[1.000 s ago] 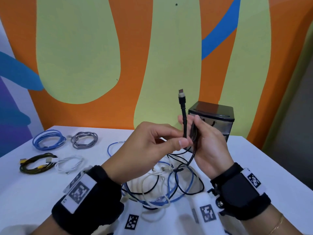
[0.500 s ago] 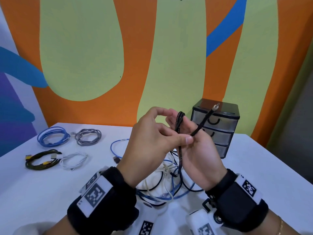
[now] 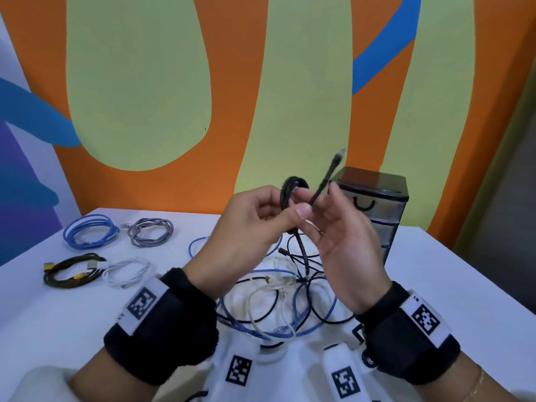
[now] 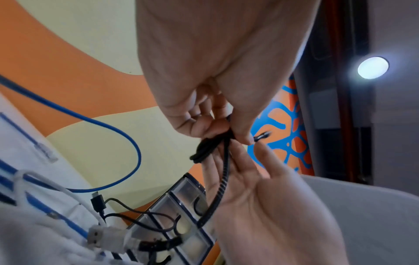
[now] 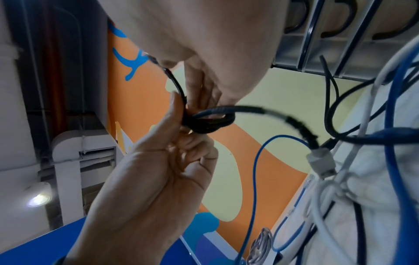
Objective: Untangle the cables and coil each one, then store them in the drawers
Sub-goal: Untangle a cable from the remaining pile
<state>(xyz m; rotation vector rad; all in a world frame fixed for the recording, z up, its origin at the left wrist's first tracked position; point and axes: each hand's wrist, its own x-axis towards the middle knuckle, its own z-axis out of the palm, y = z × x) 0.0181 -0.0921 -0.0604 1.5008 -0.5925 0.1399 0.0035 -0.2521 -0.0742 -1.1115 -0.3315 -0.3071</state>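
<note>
A black braided cable (image 3: pixel 291 184) is wound in small loops between my hands, above the table. My left hand (image 3: pixel 293 208) pinches the loops between thumb and fingers. My right hand (image 3: pixel 319 198) has the loops round its fingers, and its thumb presses the plug end, which sticks up to the right (image 3: pixel 333 166). In the right wrist view the coil (image 5: pixel 208 122) sits at my right hand (image 5: pixel 181 122). The cable's tail drops into a tangle (image 3: pixel 275 300) of blue, white and black cables. The drawer unit (image 3: pixel 377 204) stands behind my right hand, drawers closed.
Several coiled cables lie at the left of the white table (image 3: pixel 449 285): blue (image 3: pixel 90 233), grey (image 3: pixel 150 232), black-and-yellow (image 3: pixel 72 271) and white (image 3: pixel 127 271). A painted orange and green wall rises just behind the table.
The plug end, upright a second ago, now leans to the right. The straight stretch of black cable has been wrapped into small loops at my fingers.
</note>
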